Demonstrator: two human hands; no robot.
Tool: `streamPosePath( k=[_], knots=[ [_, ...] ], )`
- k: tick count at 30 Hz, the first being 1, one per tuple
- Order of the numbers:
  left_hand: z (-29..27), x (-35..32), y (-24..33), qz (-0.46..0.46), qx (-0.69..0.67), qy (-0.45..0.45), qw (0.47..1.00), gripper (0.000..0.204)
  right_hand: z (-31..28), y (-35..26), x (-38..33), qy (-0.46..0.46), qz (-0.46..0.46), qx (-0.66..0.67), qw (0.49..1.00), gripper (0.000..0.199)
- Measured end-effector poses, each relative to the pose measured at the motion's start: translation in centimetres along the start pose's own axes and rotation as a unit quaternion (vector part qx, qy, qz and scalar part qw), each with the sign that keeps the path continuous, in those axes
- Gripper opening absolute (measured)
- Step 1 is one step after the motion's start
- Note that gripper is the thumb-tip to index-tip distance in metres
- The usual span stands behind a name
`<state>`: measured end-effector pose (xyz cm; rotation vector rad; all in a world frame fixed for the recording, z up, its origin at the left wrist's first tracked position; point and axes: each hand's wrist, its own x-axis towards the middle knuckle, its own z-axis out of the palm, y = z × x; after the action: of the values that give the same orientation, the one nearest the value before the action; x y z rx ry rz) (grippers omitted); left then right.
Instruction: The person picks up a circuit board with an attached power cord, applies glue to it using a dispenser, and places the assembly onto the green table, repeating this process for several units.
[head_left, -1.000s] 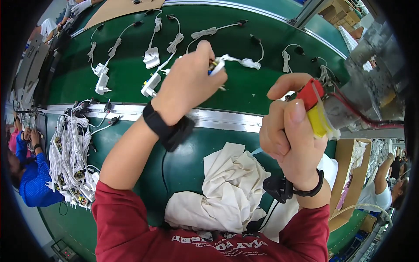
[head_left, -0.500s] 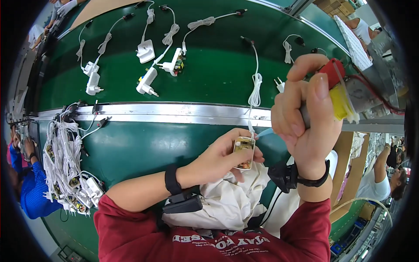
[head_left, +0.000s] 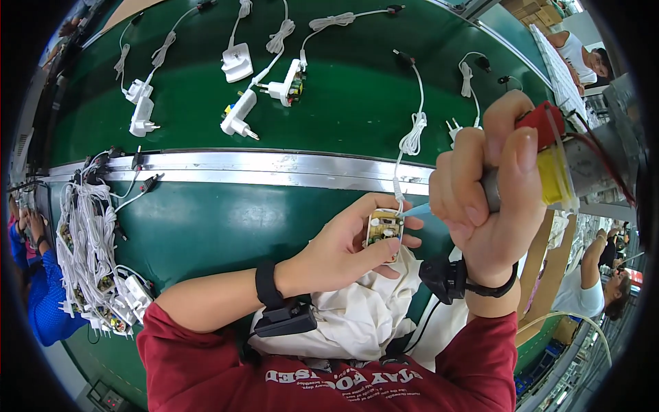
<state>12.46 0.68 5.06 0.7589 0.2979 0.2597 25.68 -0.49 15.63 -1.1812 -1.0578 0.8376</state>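
Here, left hand [head_left: 336,250] grip around open charger [head_left: 383,229], right hand [head_left: 484,199] fisted around tool [head_left: 549,168].

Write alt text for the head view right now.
The left hand holds an open white charger with its circuit board showing, while the right hand grips a dispensing tool, tip at the board. More white chargers lie on the green conveyor belt.
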Motion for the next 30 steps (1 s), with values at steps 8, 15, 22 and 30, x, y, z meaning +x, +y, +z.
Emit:
streamPosePath(
  k=[8,15,22,30],
  knots=[
    [-0.1,-0.1,-0.1,0.01,-0.012,-0.001,1.0,0.035,-0.6,0.2,0.1,-0.021,-0.018,-0.003,1.0,0.033],
    [-1.1,0.4,0.4,-0.019,-0.103,0.037,0.994,0.039,-1.2,-0.6,-0.3,-0.082,-0.031,-0.07,0.994,0.036],
    [-1.1,0.4,0.9,-0.005,-0.126,0.036,0.991,0.037,-1.1,-0.7,-0.6,-0.083,-0.021,-0.074,0.994,0.037],
    [-1.1,0.3,0.9,-0.001,-0.149,0.028,0.988,0.036,-0.8,-0.9,-0.9,-0.081,-0.012,-0.081,0.993,0.037]
  ],
)
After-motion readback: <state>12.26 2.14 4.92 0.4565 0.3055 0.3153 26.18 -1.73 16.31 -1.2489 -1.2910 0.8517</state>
